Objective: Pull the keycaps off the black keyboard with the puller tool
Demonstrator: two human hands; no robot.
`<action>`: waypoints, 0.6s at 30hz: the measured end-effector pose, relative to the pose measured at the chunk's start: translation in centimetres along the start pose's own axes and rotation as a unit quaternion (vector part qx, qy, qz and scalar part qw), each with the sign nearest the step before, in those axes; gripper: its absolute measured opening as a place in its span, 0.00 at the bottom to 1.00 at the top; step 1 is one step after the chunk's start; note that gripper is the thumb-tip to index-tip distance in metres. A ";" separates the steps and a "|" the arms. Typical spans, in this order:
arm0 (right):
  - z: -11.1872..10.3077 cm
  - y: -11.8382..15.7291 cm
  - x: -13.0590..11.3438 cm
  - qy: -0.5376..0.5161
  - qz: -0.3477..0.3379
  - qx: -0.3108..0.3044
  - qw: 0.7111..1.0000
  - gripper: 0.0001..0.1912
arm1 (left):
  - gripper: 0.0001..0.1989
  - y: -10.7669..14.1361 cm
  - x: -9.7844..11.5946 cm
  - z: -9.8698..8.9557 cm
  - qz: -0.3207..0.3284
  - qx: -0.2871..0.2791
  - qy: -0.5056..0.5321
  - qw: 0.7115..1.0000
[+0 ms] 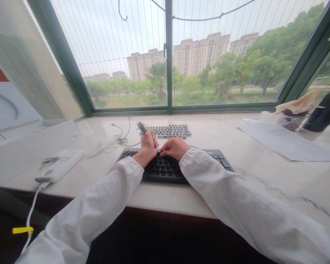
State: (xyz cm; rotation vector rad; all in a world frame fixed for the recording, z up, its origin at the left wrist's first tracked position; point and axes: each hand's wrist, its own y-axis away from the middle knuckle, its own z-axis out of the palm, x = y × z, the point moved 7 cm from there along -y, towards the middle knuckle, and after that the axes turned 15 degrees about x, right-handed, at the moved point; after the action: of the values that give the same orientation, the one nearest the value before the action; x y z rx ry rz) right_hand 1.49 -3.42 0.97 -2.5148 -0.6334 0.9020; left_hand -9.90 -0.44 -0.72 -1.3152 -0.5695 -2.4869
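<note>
A black keyboard point(165, 178) lies in front of me on the pale sill. Its middle shows bare key sockets, while keycaps sit on its right end. My left hand point(148, 143) is wrapped round a small brush point(141, 127), whose dark bristles stick up above the fist. The wrist of that hand is over the keyboard's upper left part. My right hand point(176, 147) is closed in a pinch at the keyboard's upper rows; what is between the fingertips is too small to make out. Behind both hands, loose keycaps point(172, 130) lie in rows.
A thin cable point(122, 139) coils at the left of the keycaps. Further left are a white power strip point(60, 167) with keys on it and a white box point(24, 146). Paper sheets point(288, 141) and a dark bottle point(323, 112) are at the right. Behind stands a window.
</note>
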 end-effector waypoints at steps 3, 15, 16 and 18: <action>-0.7 0.0 0.3 0.036 0.008 -0.009 0.999 0.16 | 0.14 0.0 0.1 0.0 0.008 0.002 -0.008 1.000; 0.1 0.0 0.3 0.033 -0.003 0.023 0.999 0.07 | 0.14 0.2 0.5 -0.2 0.041 0.046 -0.030 0.998; 0.0 0.0 0.2 0.032 -0.002 0.022 0.999 0.07 | 0.15 0.2 0.5 -0.2 0.042 0.049 -0.028 0.998; -0.2 0.1 0.2 0.036 0.000 0.028 0.999 0.06 | 0.15 0.3 0.5 -0.2 0.046 0.055 -0.025 0.997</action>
State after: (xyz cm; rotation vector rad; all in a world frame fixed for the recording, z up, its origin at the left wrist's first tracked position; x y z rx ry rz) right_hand 1.74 -3.44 0.95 -2.4845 -0.5779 0.8135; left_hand -10.26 -0.84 -0.34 -1.3341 -0.6327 -2.3199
